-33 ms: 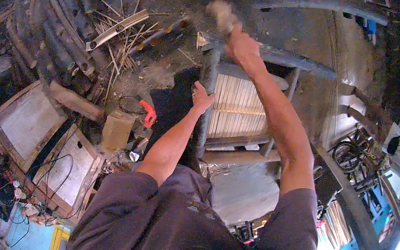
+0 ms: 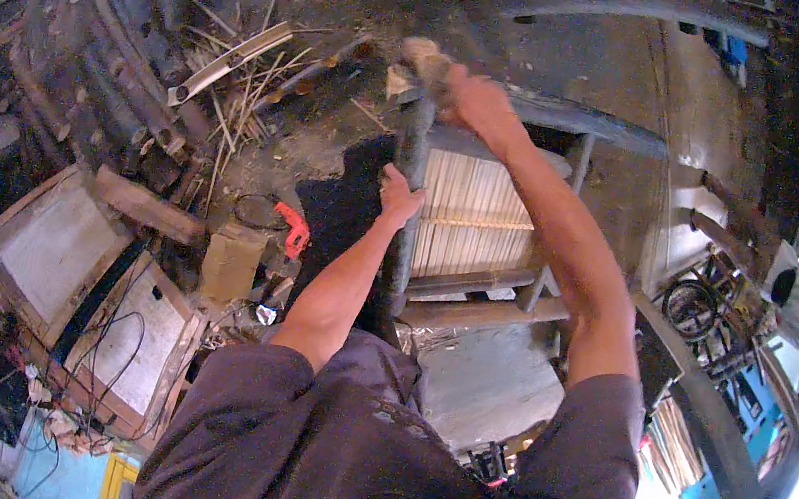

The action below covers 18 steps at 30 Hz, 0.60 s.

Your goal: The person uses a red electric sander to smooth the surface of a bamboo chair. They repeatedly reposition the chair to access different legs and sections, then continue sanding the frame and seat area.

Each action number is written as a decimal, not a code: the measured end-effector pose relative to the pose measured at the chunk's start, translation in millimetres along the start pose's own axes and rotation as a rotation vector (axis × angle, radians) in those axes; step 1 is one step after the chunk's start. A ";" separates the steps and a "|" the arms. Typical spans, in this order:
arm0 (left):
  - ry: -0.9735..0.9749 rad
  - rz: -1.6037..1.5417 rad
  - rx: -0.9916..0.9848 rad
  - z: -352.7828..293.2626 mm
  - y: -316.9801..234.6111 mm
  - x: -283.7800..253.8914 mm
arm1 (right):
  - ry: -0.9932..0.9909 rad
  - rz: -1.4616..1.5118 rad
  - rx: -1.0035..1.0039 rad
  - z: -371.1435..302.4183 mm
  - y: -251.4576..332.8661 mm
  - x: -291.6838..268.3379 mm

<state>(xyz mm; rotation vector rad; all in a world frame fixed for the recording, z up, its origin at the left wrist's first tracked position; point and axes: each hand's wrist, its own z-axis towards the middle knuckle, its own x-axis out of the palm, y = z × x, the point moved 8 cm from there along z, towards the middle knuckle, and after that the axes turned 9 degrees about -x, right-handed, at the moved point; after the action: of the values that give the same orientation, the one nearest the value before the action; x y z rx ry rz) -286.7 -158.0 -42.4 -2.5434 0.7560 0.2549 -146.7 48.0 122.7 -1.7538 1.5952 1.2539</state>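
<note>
My right hand (image 2: 479, 107) is closed around what looks like a wooden mallet (image 2: 425, 57), pale and blurred. The mallet's head is at the far left corner of a dark pole frame (image 2: 415, 146), close to the post's end; I cannot tell whether they touch. Lower on that same post, my left hand (image 2: 399, 197) is wrapped around it, steadying fingers on its left side. Inside the frame sits a panel of pale narrow slats (image 2: 477, 194) with a twisted band across it. My right forearm covers part of the panel's right side.
Left of the frame lie a red power drill (image 2: 292, 229), a cardboard box (image 2: 232, 266) and a heap of thin sticks (image 2: 256, 94). Dark poles (image 2: 102, 94) are stacked at far left. Two framed panels (image 2: 56, 250) lie nearer. A thick pole (image 2: 634, 0) lies at the back.
My right hand and the mallet have come down and slightly left, to the frame's far left corner. My left hand keeps its hold on the post.
</note>
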 end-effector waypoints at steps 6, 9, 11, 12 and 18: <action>0.032 -0.014 -0.029 -9.9 -1.9 -4.9 | 0.027 0.115 0.199 -55.1 -32.7 -47.6; -0.009 -0.049 0.060 1.2 3.6 -10.3 | 0.037 0.066 0.348 -113.5 -92.3 -74.2; 0.015 -0.054 0.079 -2.9 6.4 -3.0 | 0.074 -0.054 0.461 -158.2 -145.1 -85.4; 0.048 -0.056 0.069 -6.3 0.6 -4.0 | 0.085 -0.113 0.508 -174.8 -173.3 -92.2; 0.132 0.003 -0.029 1.8 16.0 -0.3 | -0.206 -0.138 0.718 -206.1 -281.0 -87.3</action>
<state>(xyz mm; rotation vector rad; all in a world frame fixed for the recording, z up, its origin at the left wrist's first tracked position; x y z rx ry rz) -295.9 -168.8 -50.0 -2.6066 0.8104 0.1008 191.4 -10.8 229.0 -1.2088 1.5124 0.6430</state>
